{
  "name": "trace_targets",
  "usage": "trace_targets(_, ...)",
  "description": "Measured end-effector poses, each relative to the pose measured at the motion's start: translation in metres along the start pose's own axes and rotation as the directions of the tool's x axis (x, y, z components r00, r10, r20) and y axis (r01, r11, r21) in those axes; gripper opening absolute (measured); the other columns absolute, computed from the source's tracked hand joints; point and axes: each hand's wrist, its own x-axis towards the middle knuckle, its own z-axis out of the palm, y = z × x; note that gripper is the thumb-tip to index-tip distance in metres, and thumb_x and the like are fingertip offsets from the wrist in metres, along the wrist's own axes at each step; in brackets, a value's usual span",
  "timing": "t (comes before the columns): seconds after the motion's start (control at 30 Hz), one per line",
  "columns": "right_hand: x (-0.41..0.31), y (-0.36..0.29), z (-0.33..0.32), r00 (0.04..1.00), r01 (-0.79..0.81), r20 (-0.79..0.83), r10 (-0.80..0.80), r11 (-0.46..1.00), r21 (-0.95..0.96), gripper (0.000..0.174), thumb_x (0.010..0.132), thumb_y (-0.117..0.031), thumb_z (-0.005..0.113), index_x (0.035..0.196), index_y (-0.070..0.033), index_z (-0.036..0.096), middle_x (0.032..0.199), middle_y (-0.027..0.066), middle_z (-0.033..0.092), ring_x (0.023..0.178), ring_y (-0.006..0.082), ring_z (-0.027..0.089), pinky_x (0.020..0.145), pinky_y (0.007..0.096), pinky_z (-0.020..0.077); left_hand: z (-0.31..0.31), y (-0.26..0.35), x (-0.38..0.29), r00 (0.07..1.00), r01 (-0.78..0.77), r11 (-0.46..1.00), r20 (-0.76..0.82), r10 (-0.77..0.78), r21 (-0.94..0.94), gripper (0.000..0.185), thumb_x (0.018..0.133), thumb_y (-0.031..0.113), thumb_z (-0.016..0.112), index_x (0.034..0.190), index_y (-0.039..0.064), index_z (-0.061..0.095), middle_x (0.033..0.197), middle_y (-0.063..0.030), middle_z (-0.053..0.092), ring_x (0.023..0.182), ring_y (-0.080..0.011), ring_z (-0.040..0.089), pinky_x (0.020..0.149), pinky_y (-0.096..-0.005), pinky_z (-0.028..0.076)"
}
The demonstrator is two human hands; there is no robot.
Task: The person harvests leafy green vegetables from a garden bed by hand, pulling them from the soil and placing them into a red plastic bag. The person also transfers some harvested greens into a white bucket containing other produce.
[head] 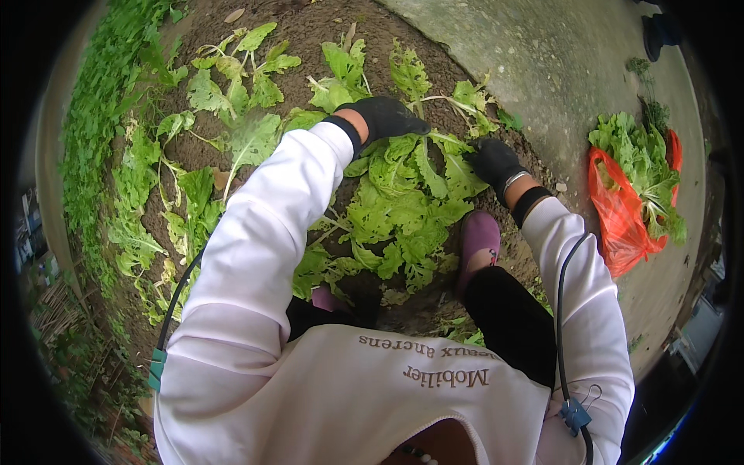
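Observation:
My left hand (386,119), in a black glove, reaches over the top of a leafy green vegetable plant (386,209) whose leaves are full of holes. Its fingertips meet the leaf stalks there, but what lies under the palm is hidden. My right hand (494,165), also gloved in black, is at the right edge of the same plant, its fingers curled against a leaf (462,171). Whether those fingers close on the leaf is hard to see. The plant spreads over brown soil between my feet, in front of a purple shoe (480,238).
More ragged leafy plants (232,87) grow at the upper left, beside a dense green strip (99,145). A concrete path (523,58) borders the soil on the right. On it lies a red plastic bag (619,224) holding leafy greens (633,151). Dark footwear (660,35) shows at the upper right.

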Motion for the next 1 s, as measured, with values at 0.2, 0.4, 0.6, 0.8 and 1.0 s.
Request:
trace_targets(0.2,0.001,-0.004,-0.002,0.996,-0.071,-0.048,0.075,0.995,0.073,0.034,0.081,-0.033,0.059,0.096,-0.004,0.067,0.097,0.0228,0.064,0.093,0.038,0.061,0.083,0.0445,0.0484,0.019,0.041,0.02,0.994,0.101,0.882,-0.076,-0.075,0.459,0.038,0.08,0.037,0.056,0.1,0.008,0.07,0.104,-0.0146,0.066,0.097,-0.0326,0.063,0.087,-0.0442,0.047)
trace_targets(0.4,-0.006,-0.005,-0.018,0.996,-0.074,-0.035,0.078,0.991,0.111,0.033,0.081,-0.031,0.057,0.096,-0.004,0.066,0.098,0.0229,0.063,0.095,0.0382,0.06,0.084,0.0446,0.0478,0.045,0.067,0.033,0.979,0.198,0.824,-0.154,-0.136,0.531,0.029,0.083,0.023,0.057,0.105,0.01,0.068,0.112,-0.015,0.064,0.107,-0.0333,0.056,0.094,-0.0523,0.038)
trace_targets(0.6,-0.01,-0.01,-0.011,0.996,-0.052,-0.063,0.06,0.991,0.126,0.03,0.08,-0.033,0.063,0.095,-0.007,0.067,0.089,0.0207,0.065,0.086,0.0379,0.062,0.078,0.0448,0.0484,0.05,0.068,0.027,0.988,0.154,0.617,-0.127,-0.087,0.771,0.035,0.085,0.03,0.059,0.113,0.009,0.065,0.112,-0.012,0.062,0.114,-0.0336,0.05,0.106,-0.0656,0.013)
trace_targets(0.8,-0.017,-0.01,-0.017,0.993,0.093,-0.069,-0.097,0.993,-0.071,0.028,0.08,-0.031,0.061,0.094,-0.008,0.067,0.092,0.0206,0.065,0.09,0.037,0.061,0.08,0.0442,0.0485,0.033,0.054,0.012,0.994,0.107,0.716,-0.096,-0.056,0.689,0.027,0.087,0.022,0.051,0.104,0.01,0.068,0.109,-0.0124,0.066,0.106,-0.0338,0.058,0.101,-0.0576,0.029)
trace_targets(1.0,-0.021,-0.023,-0.062,0.958,0.288,-0.015,-0.288,0.954,0.089,0.052,0.083,-0.028,0.065,0.128,-0.009,0.047,0.122,0.0181,0.054,0.112,0.0331,0.051,0.09,0.0393,0.0444,-0.04,0.01,-0.062,0.991,-0.001,0.997,-0.131,0.011,0.08,0.047,0.072,0.042,0.065,0.097,0.002,0.066,0.096,-0.0187,0.066,0.087,-0.0337,0.063,0.077,-0.04,0.049)
